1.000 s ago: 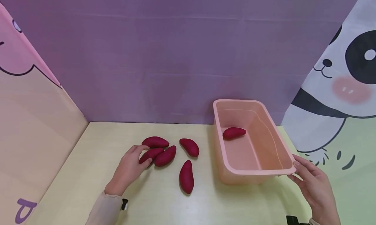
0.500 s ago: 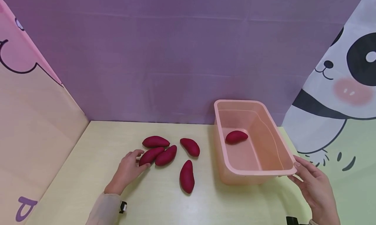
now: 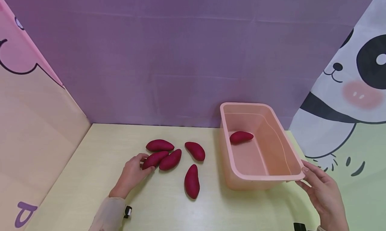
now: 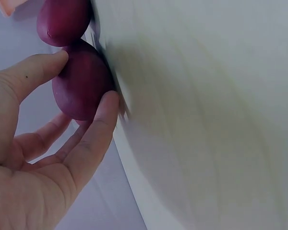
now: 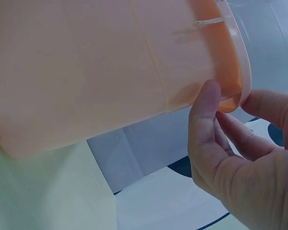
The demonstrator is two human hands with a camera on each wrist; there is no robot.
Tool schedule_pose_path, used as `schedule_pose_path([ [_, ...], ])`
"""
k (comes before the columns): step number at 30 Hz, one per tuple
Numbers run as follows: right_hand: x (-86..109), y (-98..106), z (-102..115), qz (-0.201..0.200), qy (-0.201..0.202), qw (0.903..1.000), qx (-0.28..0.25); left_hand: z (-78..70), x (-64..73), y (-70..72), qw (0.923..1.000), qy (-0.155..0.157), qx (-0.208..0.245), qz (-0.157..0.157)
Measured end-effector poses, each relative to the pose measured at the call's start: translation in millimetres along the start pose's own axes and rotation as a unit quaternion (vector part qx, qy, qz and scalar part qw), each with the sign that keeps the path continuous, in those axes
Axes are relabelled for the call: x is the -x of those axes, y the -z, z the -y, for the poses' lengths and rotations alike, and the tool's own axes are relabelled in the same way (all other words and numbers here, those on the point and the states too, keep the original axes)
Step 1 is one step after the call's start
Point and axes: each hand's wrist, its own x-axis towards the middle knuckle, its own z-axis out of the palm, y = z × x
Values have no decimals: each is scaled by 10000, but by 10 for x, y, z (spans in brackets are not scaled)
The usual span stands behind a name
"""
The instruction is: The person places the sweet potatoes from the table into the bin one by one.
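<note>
My left hand (image 3: 132,175) is at the left end of a dark red sweet potato (image 3: 155,160) lying on the table. In the left wrist view, the thumb and fingers pinch that sweet potato (image 4: 81,81) from opposite sides. Another sweet potato (image 3: 170,160) touches its right side, and one more (image 3: 159,145) lies just behind. My right hand (image 3: 324,190) grips the near right corner of a pink plastic basin (image 3: 227,150). The right wrist view has the thumb on the rim (image 5: 246,72) and fingers below it. One sweet potato (image 3: 241,137) rests inside the basin.
Two separate sweet potatoes, one farther back (image 3: 195,151) and one nearer (image 3: 191,181), lie between the left-hand group and the basin. A purple backdrop (image 3: 169,56) rises behind the pale table (image 3: 99,150). Printed cartoon panels stand at both sides, with a panda (image 3: 334,127) on the right.
My left hand has drawn back slightly, its fingers now at the sweet potato's left end. Inside the basin, the sweet potato rolled nearer and then back. My right hand stays on the rim.
</note>
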Motion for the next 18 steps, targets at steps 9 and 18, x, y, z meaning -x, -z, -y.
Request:
schedule_pose_path([
  [9,18,1,-7,46,20,9999,100,-6,3,17,10000,39,34,-13],
  [18,4,-8,7,25,39,9999,127,-164,28,169,9997,-176,103,-131],
])
